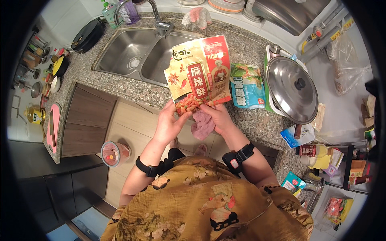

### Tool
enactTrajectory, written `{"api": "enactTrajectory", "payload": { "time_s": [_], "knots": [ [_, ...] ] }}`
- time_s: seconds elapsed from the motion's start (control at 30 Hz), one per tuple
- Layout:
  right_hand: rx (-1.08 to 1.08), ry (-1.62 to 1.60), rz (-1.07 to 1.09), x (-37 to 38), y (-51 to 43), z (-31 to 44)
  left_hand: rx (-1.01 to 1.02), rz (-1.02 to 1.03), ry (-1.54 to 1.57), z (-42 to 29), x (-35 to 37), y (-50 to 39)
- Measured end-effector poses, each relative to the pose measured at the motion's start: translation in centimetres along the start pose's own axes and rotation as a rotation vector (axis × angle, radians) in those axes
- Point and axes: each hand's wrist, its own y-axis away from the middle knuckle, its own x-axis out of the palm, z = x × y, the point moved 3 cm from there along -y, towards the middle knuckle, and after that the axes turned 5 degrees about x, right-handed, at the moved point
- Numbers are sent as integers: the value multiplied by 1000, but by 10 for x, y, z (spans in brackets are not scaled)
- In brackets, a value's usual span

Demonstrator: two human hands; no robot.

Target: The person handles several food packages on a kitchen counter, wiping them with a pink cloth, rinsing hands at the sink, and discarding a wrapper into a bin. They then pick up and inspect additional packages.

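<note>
Two printed seasoning packets are fanned out in my hands in front of the sink. The yellow seasoning packet (188, 75), with one cut-looking upper corner, overlaps the red seasoning packet (217, 64) behind it. My left hand (169, 122) grips the lower left edge of the yellow one. My right hand (217, 116) pinches the lower edge where the packets meet, its thumb in front. A pink cloth (202, 125) hangs just below, close to my right hand; whether I hold it is unclear. A blue and green food pouch (248, 87) lies on the counter to the right.
A double steel sink (125, 52) with a faucet (162, 27) lies ahead. At right, a lidded pan (292, 90) stands near bottles and packets. A pink cutting board (55, 129) with a knife rests far left; a waste bin (114, 153) stands on the floor.
</note>
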Motion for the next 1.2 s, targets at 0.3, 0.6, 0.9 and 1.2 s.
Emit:
{"api": "enactTrajectory", "payload": {
  "time_s": [0.3, 0.6, 0.9, 1.2],
  "knots": [
    [119, 142, 45, -7, 2, -8, -254, -94, 489, 18, 3, 2],
    [-57, 290, 37, -2, 5, 2, -297, -111, 572, 15, 10, -4],
    [12, 361, 46, -6, -1, 7, -456, -109, 877, 20, 12, -8],
    [-253, 1252, -374, 6, 18, 51, -432, -255, 640, 24, 9, -12]
  ]
}}
